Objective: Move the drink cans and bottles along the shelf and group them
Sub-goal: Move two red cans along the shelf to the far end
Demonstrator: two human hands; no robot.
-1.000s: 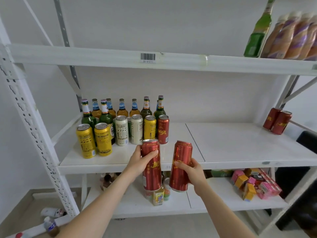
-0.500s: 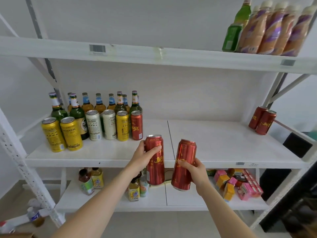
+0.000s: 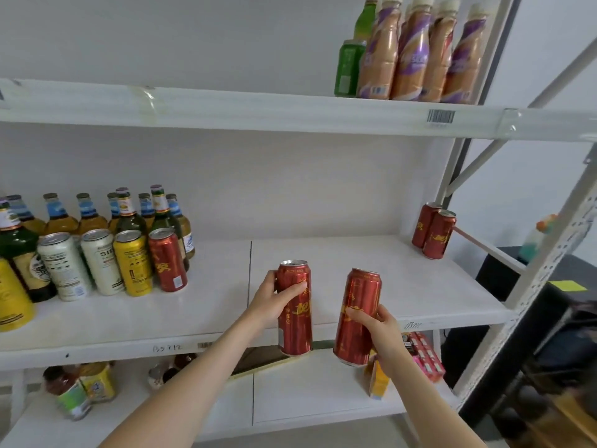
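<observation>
My left hand [image 3: 274,302] grips a tall red can [image 3: 295,321] held upright in front of the middle shelf [image 3: 355,286]. My right hand [image 3: 378,331] grips a second red can [image 3: 355,318], tilted slightly to the right. At the shelf's left stand a red can [image 3: 168,260], a yellow can [image 3: 133,263], two white cans [image 3: 101,261], a big yellow can [image 3: 11,295] and several glass bottles [image 3: 129,215] behind them. Two more red cans [image 3: 434,231] stand at the shelf's far right, by the upright.
The top shelf [image 3: 258,111] carries a green bottle [image 3: 350,63] and several brown-and-purple bottles [image 3: 420,53] at the right. The lower shelf [image 3: 307,396] holds small bottles [image 3: 74,389] at the left and pink and yellow cartons [image 3: 423,354] at the right. A white upright [image 3: 529,286] stands right.
The view has swung to the right, so the grouped cans sit further left in the frame. Both hands have carried their red cans rightward along the shelf front.
</observation>
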